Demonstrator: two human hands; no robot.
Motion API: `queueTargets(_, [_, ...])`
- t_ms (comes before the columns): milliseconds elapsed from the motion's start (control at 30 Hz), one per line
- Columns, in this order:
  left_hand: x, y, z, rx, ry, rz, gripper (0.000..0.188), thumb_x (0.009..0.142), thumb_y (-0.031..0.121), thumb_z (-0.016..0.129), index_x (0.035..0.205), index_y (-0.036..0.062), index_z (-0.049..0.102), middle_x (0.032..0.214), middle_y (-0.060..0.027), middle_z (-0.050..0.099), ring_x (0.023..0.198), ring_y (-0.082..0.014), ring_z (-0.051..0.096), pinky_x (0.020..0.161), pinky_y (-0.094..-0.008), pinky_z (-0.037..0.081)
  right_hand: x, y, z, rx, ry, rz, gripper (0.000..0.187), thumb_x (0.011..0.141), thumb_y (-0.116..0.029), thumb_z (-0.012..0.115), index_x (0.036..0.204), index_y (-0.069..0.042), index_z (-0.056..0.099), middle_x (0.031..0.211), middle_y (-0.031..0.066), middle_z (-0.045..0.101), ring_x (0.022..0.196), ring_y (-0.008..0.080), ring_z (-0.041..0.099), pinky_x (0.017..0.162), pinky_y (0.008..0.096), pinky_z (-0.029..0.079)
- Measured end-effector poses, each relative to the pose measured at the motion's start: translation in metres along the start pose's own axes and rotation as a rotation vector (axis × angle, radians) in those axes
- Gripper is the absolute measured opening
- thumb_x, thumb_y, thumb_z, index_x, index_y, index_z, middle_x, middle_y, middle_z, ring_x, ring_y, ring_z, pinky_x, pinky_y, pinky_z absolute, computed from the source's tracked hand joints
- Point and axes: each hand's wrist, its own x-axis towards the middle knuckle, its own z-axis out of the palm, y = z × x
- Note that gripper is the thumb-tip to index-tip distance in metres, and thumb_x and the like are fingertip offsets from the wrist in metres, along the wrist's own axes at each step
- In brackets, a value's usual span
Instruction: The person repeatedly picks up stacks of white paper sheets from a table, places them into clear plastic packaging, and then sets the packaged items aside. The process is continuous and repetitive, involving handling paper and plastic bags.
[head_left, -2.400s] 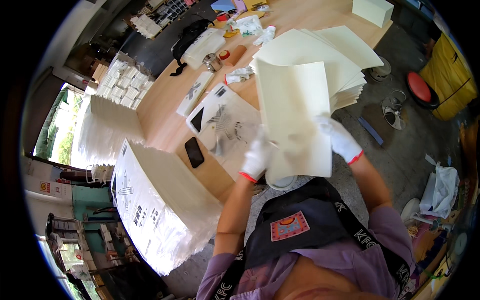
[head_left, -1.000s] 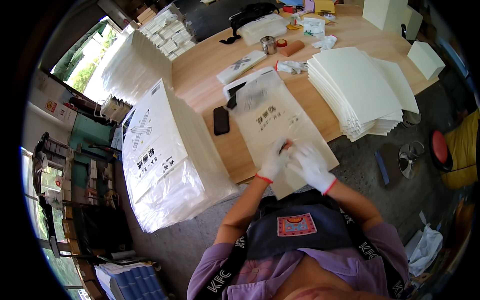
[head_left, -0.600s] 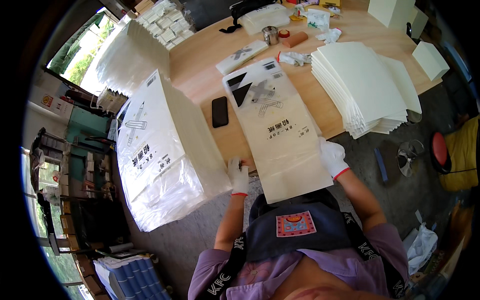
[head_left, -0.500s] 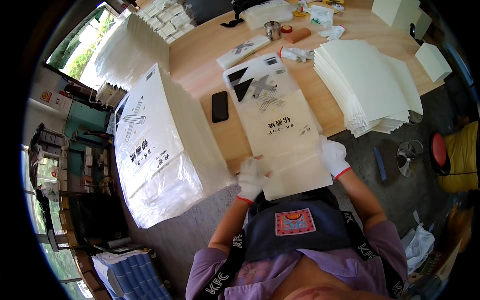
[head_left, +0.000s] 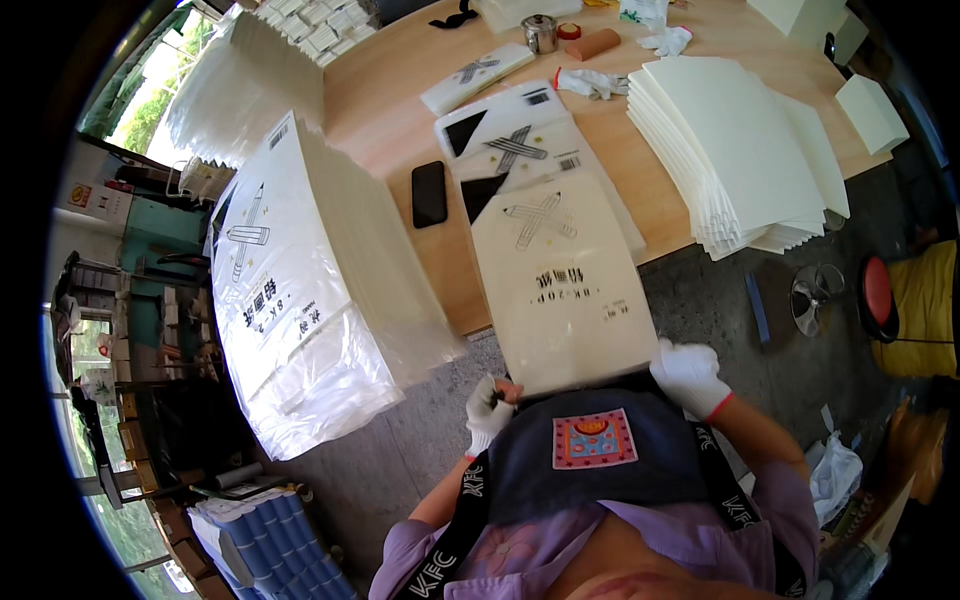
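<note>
A clear printed plastic bag (head_left: 552, 262) with cream paper sheets in it lies over similar bags on the table, its near end hanging past the edge toward my apron. My left hand (head_left: 489, 412), in a white glove with bare fingertips showing, is closed at the bag's near left corner. At the near right corner my right hand (head_left: 690, 378), also gloved in white, has its fingers curled on the bag's edge. Its fingertips are partly hidden. Beneath and beyond, another printed bag (head_left: 515, 135) shows its black corner and pencil drawing.
A tall stack of filled bags (head_left: 290, 300) stands to the left, beside a black phone (head_left: 429, 194). To the right lies a fanned pile of cream paper (head_left: 735, 150). A metal cup (head_left: 540, 34), a brown roll (head_left: 593, 45) and loose gloves (head_left: 592, 83) sit farther back.
The bag with the paper has come toward me, uncovering more of the bag beneath. Both hands have moved down to its near corners, and the left fingers have curled in.
</note>
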Motion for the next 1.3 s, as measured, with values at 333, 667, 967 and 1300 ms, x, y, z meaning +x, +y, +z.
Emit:
queueTargets(333, [0.048,0.026,0.001,0.305,-0.276,0.436,0.009,0.087,0.012,0.059,0.081,0.0070,0.053,0.066,-0.0034,0.047,0.062,-0.0131,0.048,0.059,-0.0248,0.040,0.032,-0.009,-0.012,0.321,0.333,-0.486,0.024,0.077,-0.022,0.053,0.089,-0.005,0.064,0.076,0.0115,0.065,0.072,0.0279,0.065,0.072,0.0375,0.050])
queueTargets(667, [0.060,-0.069,-0.016,0.001,-0.086,-0.128,0.020,0.087,0.022,0.062,0.091,0.0037,0.056,0.082,-0.0036,0.061,0.073,-0.0147,0.057,0.069,-0.0265,0.047,0.018,0.065,0.085,0.362,-0.131,0.026,0.031,0.086,-0.028,0.041,0.082,-0.013,0.068,0.085,0.0150,0.066,0.082,0.0357,0.063,0.076,0.0493,0.047])
queueTargets(967, [0.071,0.108,0.048,0.467,-0.093,0.418,0.018,0.089,0.023,0.058,0.094,0.0062,0.060,0.078,-0.0133,0.060,0.068,-0.0259,0.060,0.062,-0.0378,0.046,0.116,0.017,0.140,2.213,-0.064,0.070,0.034,0.097,-0.019,0.047,0.124,0.000,0.053,0.122,0.0065,0.058,0.112,0.0159,0.052,0.098,0.0298,0.038])
queueTargets(1300, [-0.041,0.243,-0.157,0.001,0.905,0.863,0.019,0.095,0.022,0.050,0.104,0.0058,0.057,0.082,-0.0001,0.056,0.064,-0.0069,0.053,0.054,-0.0179,0.043,0.206,-0.143,-0.172,1.655,-0.220,-0.688,0.037,0.094,-0.036,0.055,0.105,-0.001,0.064,0.092,0.0042,0.067,0.077,0.0091,0.060,0.071,0.0260,0.046])
